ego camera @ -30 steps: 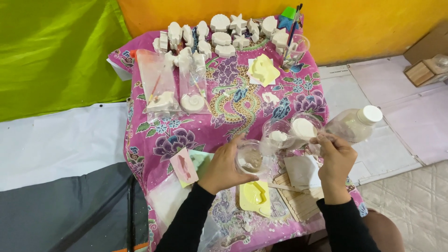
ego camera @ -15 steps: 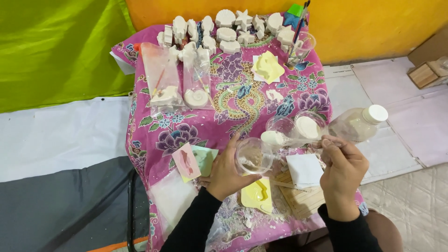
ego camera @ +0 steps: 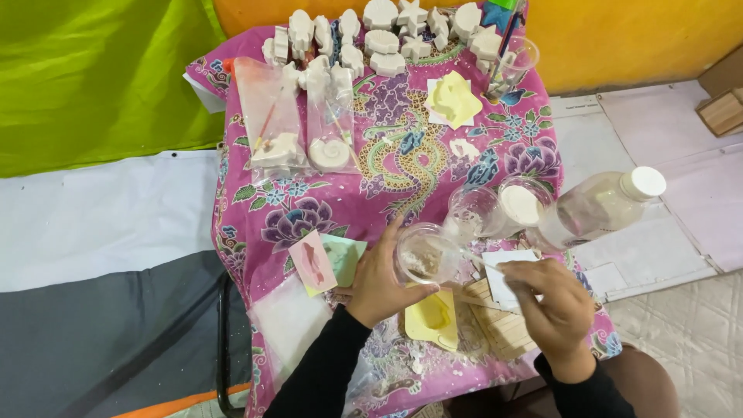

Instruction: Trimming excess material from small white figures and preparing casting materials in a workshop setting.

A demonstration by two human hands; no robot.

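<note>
Two hands work over a small table draped in a pink flowered cloth [ego camera: 340, 209]. The left hand [ego camera: 381, 280] grips a clear plastic cup [ego camera: 424, 255], fingers wrapped round its side, tilting it just above the cloth; a pale wet mix lies inside. The right hand [ego camera: 551, 298] is closed on a thin stick [ego camera: 478, 259] whose tip reaches into the cup. Just beyond stand two more clear cups [ego camera: 499, 207], one seemingly full of white powder, and a white-capped bottle [ego camera: 600, 207]. A yellow mould [ego camera: 432, 317] lies below the cup. White plaster figures [ego camera: 387, 35] line the far edge.
</note>
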